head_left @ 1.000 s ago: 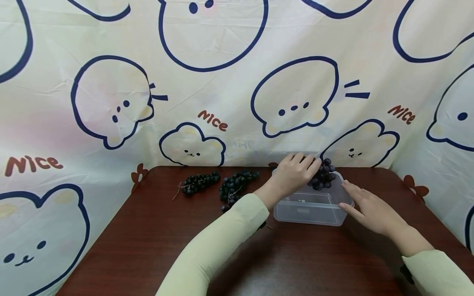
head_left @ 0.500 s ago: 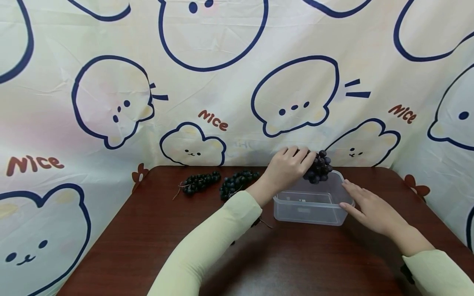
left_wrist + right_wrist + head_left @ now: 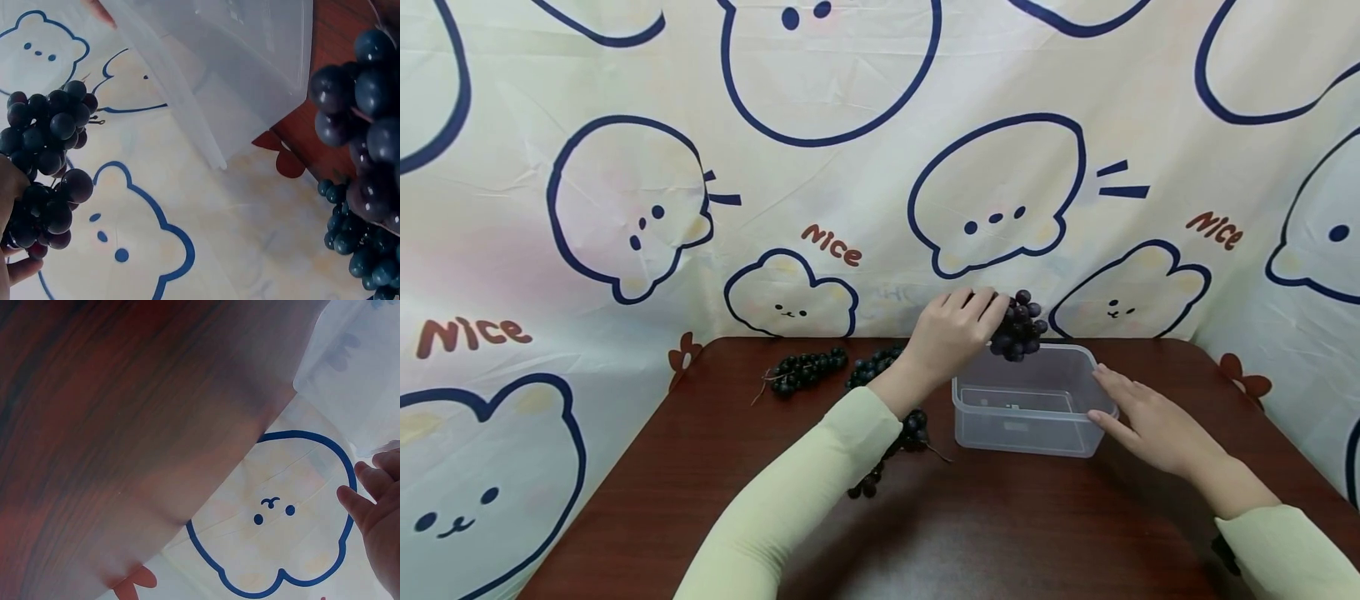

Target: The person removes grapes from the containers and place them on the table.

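Observation:
My left hand point(image 3: 951, 333) grips a bunch of dark purple grapes point(image 3: 1018, 329) by its upper side, raised over the back left of the clear plastic box point(image 3: 1022, 437). In the left wrist view the held grapes point(image 3: 47, 131) hang at the left edge, fingers curled about them. On the box's right side rests my right hand point(image 3: 1157, 425), fingers straight and thumb at the near rim. The right wrist view catches that hand's fingers point(image 3: 375, 487) beside the box wall point(image 3: 369, 394). Nothing lies inside the box.
On the table's left lie a bunch of dark grapes point(image 3: 808, 369) and another bunch point(image 3: 872, 365), partly behind my left arm. Nearer, more purple grapes point(image 3: 914, 427) show past the sleeve, stem pointing right. A printed cloth point(image 3: 880, 183) hangs behind the table point(image 3: 700, 467).
My left hand has lifted the grapes up and left, from within the box's back to above its rim. The nearer grapes have come out from behind the sleeve. My right hand stays put.

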`<state>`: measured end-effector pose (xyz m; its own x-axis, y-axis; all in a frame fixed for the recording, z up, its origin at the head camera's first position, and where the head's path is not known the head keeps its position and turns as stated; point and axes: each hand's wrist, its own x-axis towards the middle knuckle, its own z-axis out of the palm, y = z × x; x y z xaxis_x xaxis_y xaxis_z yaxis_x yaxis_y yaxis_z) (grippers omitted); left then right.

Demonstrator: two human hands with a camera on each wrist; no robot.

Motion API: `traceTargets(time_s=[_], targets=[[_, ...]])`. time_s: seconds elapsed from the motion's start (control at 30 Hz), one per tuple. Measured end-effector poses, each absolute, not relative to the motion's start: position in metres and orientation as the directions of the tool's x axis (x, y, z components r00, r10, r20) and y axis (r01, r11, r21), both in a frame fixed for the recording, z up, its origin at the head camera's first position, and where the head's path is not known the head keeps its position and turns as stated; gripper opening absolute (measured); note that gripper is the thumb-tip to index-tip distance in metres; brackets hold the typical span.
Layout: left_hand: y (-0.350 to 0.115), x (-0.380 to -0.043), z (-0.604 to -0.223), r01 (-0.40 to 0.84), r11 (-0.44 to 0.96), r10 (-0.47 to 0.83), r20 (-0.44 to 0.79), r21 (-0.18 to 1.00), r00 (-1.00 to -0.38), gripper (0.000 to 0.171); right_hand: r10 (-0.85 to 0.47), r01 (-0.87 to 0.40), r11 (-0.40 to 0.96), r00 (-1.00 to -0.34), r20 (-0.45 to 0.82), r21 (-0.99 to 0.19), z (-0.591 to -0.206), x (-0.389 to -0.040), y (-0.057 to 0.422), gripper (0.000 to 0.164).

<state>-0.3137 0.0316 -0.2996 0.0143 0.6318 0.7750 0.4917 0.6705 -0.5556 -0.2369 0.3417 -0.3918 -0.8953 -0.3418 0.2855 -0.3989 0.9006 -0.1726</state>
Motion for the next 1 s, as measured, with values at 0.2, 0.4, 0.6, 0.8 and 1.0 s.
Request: traceTargets(time_s=[0.2, 0.4, 0.6, 0.8, 1.0], targets=[[0.014, -0.311, -0.297, 0.516, 0.690, 0.608, 0.793, -0.507, -0.034, 0.024, -0.329, -0.383, 0.907, -0.905, 0.271, -0.176, -0.392, -0.236, 0.342, 0.073], [-0.007, -0.311, -0.293, 0.519, 0.716, 0.583, 0.809, -0.467, -0.076, 0.023, -0.320, -0.371, 0.912, -0.910, 0.265, -0.176, -0.392, -0.237, 0.342, 0.073], [-0.030, -0.310, -0.289, 0.532, 0.729, 0.551, 0.830, -0.430, -0.084, 0.023, -0.321, -0.372, 0.911, -0.910, 0.262, -0.176, -0.392, -0.238, 0.342, 0.073], [-0.056, -0.307, -0.288, 0.537, 0.750, 0.519, 0.847, -0.386, -0.116, 0.024, -0.319, -0.368, 0.913, -0.912, 0.257, -0.175, -0.391, -0.239, 0.342, 0.074], [-0.079, -0.304, -0.295, 0.532, 0.774, 0.486, 0.861, -0.344, -0.150, 0.024, -0.319, -0.370, 0.911, -0.912, 0.260, -0.181, -0.393, -0.238, 0.341, 0.073]])
